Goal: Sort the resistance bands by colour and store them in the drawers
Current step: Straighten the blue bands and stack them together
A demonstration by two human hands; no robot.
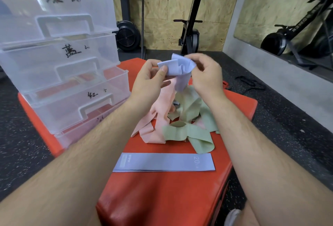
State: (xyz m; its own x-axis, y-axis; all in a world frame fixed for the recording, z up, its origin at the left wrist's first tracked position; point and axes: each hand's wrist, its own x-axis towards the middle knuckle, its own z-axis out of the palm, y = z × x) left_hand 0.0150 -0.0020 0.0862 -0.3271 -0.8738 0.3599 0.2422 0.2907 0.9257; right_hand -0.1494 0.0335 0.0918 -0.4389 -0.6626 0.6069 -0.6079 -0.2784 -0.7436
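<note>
Both hands hold a crumpled blue resistance band (177, 69) up above a pile. My left hand (147, 80) pinches its left end and my right hand (205, 74) grips its right part. Below lies a tangle of pink bands (156, 126) and green bands (191, 123) on a red padded box (162, 198). A flat blue band (164, 162) marked 20 lies stretched out nearer to me. A clear plastic drawer unit (59, 60) with handwritten labels stands at the left; its third drawer (81, 96) is pulled partly out.
Black speckled rubber floor surrounds the red box. Black exercise machines stand against the wooden back wall, and a mirror is at the right. A black strap lies on the floor to the right. My shoe shows at the bottom right.
</note>
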